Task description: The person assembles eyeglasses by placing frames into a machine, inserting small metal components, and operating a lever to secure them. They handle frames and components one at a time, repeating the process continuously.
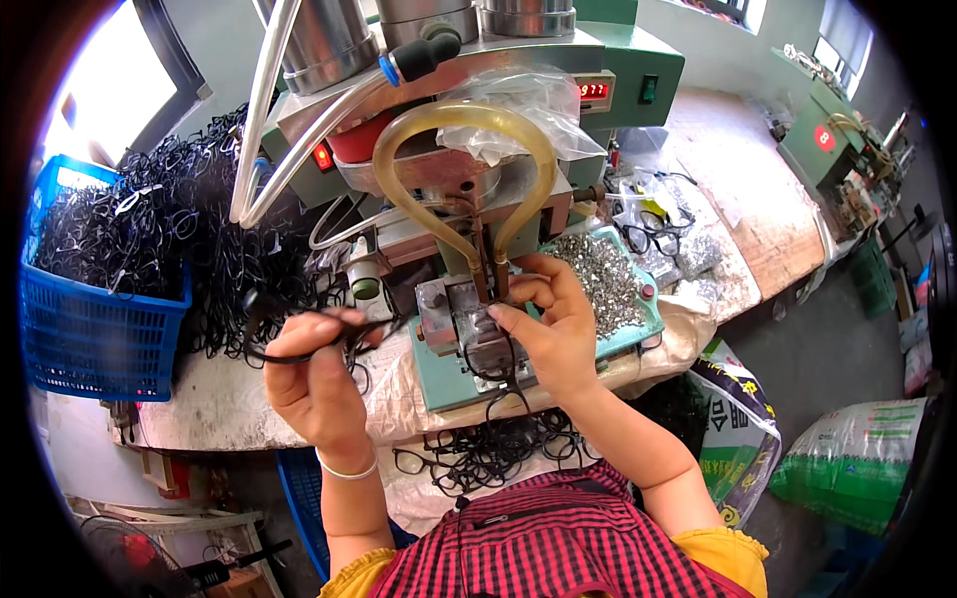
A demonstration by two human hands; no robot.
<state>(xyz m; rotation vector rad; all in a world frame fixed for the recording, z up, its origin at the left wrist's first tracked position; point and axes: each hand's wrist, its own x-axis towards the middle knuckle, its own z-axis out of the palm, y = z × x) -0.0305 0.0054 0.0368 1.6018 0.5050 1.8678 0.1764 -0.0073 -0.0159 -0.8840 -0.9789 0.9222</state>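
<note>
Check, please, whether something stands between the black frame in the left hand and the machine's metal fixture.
Yes: a small metal block stands left of the fixture, while the right hand and another black frame are at it.

This looks like a small factory workshop, built around a green bench machine [626, 62] with metal cylinders [324, 45], air hoses [317, 140] and a lit red display [593, 91]. Left of the machine, a blue crate [100, 339] and the counter [214, 419] carry heaps of dark spectacle frames [115, 234]; just right of it, a pale green tray [632, 340] holds many small metal parts [598, 284]. Farther right stand more green machinery [825, 130] and a bulky sack [852, 453] on bare grey floor [822, 369].
</note>
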